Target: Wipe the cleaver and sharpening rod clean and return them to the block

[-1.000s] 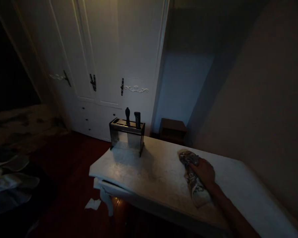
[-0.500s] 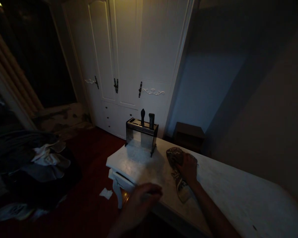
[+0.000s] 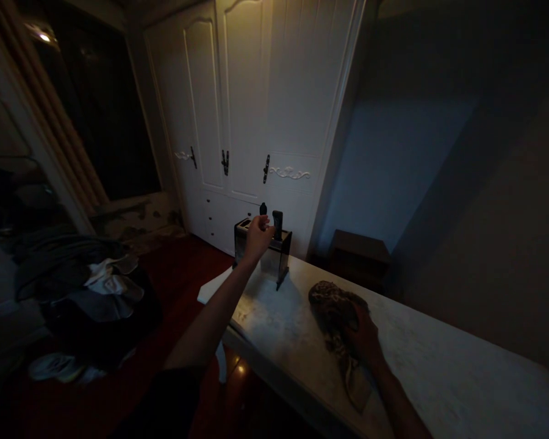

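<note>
My left hand [image 3: 259,235] is at a rack [image 3: 280,259] with a dark frame and clear panels, like a knife block. Its thumb and fingers are apart and partly bent in front of one black handle [image 3: 263,209], whose lower part they hide; whether they touch it I cannot tell. A second black handle [image 3: 277,224] stands upright just right of the hand. Over a bunched, patterned brown cloth [image 3: 329,299] on the white tabletop, my right hand [image 3: 363,332] has its fingers closed. A loose end of the cloth trails towards the near edge.
The white table [image 3: 421,347] runs off to the right. Behind it stand a white wardrobe [image 3: 297,122] and a low brown cabinet [image 3: 361,245]. At left, a pile of clothes [image 3: 112,286] and a pale shoe [image 3: 57,367] are by the dark red floor [image 3: 174,262].
My left hand has moved up and forward from the table's near edge to the rack's handles. My right hand keeps hold of the cloth, which looks slightly shifted. The view has turned a little left.
</note>
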Tool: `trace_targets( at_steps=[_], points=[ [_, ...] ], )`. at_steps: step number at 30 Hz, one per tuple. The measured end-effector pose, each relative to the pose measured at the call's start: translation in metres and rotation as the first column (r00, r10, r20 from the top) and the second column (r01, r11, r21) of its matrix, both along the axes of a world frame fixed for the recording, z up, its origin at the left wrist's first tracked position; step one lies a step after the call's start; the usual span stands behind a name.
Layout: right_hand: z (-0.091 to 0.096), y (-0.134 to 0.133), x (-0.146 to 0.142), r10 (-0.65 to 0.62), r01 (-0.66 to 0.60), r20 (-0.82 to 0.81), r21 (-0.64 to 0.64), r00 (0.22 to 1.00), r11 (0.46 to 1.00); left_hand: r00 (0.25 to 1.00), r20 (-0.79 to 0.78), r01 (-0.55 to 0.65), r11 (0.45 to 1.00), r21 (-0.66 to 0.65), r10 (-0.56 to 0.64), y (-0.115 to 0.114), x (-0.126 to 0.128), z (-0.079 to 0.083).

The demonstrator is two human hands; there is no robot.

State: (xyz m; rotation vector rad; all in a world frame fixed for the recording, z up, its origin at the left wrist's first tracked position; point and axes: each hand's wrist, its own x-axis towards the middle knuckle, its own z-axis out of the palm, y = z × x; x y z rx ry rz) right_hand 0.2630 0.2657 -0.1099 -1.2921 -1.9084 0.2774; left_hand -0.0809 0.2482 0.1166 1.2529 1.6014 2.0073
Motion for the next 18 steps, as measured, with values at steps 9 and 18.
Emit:
trace_targets(
  at_steps=[9, 18],
  points=[
    [0.002, -0.001, 0.002, 0.058, -0.060, -0.081, -0.028, 0.995, 0.998, 0.952, -0.304, -0.097, 0.981, -0.170, 0.042, 0.019, -0.001, 0.018],
    [0.013, -0.008, -0.004, 0.073, -0.075, -0.135, -0.011, 0.988, 0.997, 0.953, -0.302, -0.057, 0.969, -0.240, -0.019, 0.024, -0.002, 0.016]
  ],
)
